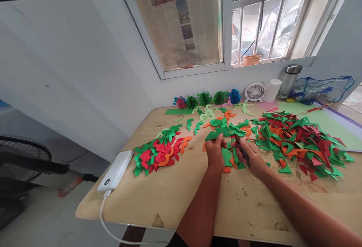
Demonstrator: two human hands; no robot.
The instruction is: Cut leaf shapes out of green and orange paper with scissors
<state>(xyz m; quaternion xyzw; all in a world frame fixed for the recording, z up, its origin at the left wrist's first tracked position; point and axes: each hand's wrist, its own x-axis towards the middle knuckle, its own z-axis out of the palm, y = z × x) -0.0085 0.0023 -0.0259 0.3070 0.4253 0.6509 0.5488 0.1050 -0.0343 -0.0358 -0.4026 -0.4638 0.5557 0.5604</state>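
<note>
Between thumb and fingers, my left hand point(215, 153) pinches a dark green piece of paper point(217, 133) with a curved edge. My right hand point(253, 157) is closed around dark-handled scissors point(241, 149), whose tip points up beside the paper's right end. Whether the blades touch the paper I cannot tell. Green and orange paper pieces point(227, 156) lie on the table point(175, 198) beneath and between both hands. Just beyond them is a loose row of green and orange cut shapes point(240, 128).
To the left lies a pile of curved red, green and orange cut-outs point(158, 152) near a white power bank point(115, 171) with a cable. At the right is a large heap of paper scraps point(302, 141). Paper ornaments point(204, 98), a small fan point(255, 92) and a bottle point(290, 81) line the wall.
</note>
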